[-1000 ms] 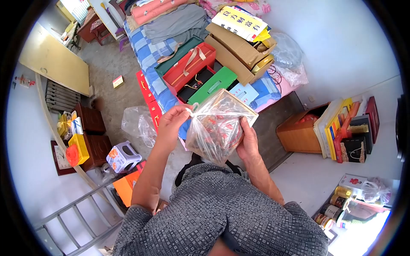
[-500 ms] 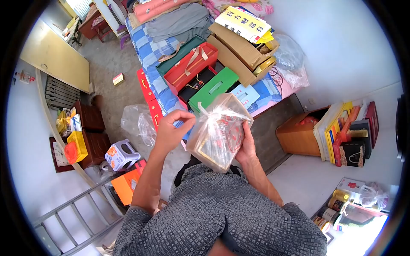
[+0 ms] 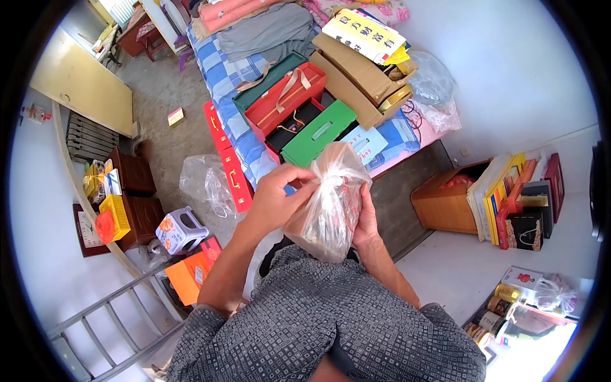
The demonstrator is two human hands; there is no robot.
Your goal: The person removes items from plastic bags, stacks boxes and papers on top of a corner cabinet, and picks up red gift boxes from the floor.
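A box in a clear plastic bag (image 3: 332, 216) is held up in front of my chest. The bag is gathered into a whitish knot on top, and red markings show through the film. My right hand (image 3: 365, 219) grips the box from its right side, thumb up along the edge. My left hand (image 3: 286, 196) is closed, with thumb and fingers pinching the plastic beside the knot; the fingertips are partly hidden by film. Just beyond the bag lie a green box (image 3: 318, 134) and an open red box (image 3: 285, 99) on the bed.
An open cardboard box (image 3: 356, 70) stands on the bed (image 3: 219, 76). Red cases (image 3: 235, 181) lean at its side, near a loose plastic bag (image 3: 207, 181). A stool (image 3: 181, 230) and a ladder (image 3: 121, 325) are at left. A wooden cabinet (image 3: 442, 202) with folders stands right.
My left hand has moved right, from beside the bag onto the plastic near its knot. The bagged box has turned and tilted slightly in my right hand.
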